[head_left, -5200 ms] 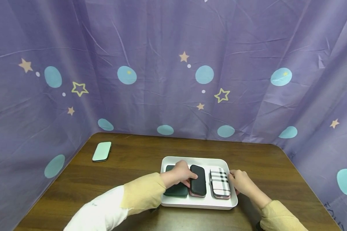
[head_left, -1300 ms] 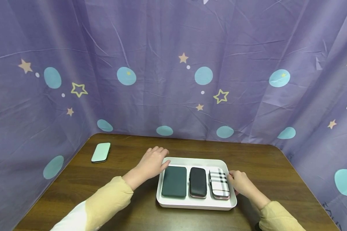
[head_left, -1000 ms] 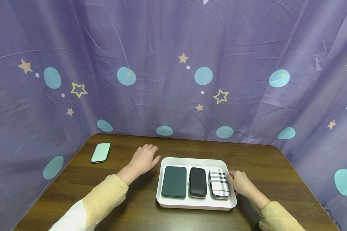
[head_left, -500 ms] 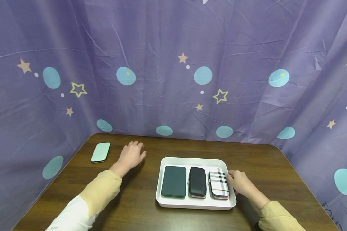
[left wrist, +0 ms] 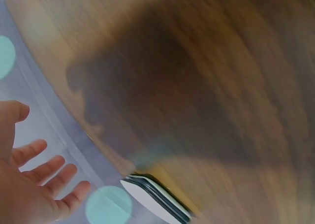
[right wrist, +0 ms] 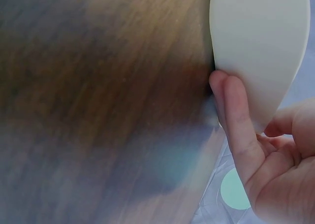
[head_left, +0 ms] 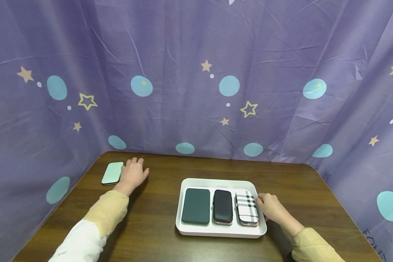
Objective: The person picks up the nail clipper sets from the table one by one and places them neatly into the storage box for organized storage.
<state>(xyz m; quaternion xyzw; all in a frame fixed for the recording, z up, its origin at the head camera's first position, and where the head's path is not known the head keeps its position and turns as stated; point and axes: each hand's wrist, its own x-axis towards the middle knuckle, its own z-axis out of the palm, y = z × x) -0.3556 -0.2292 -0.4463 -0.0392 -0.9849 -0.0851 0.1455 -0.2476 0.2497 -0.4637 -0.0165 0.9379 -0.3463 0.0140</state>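
Observation:
My left hand [head_left: 132, 174] is above the table beside a mint-green flat case [head_left: 111, 173], its fingers spread and holding nothing. In the left wrist view, that case's layered dark edge [left wrist: 162, 197] shows below and to the right of the fingers. My right hand [head_left: 272, 208] holds the right side of a white tray [head_left: 222, 233], thumb at the rim and fingers against the outer wall [right wrist: 261, 51]. Inside the tray, left to right, lie a dark green flat case [head_left: 196, 206], a black clasp case [head_left: 223, 206] and a black-and-white plaid case [head_left: 247, 208].
The brown wooden table [head_left: 157, 218] carries the tray right of its middle and the mint case near its far left corner. A purple curtain [head_left: 183, 109] with stars and blue dots hangs behind and along both sides.
My left hand has let go of the black case, left the tray and crossed leftward to the mint case. The black case now lies flat between its neighbours. My right hand keeps its hold.

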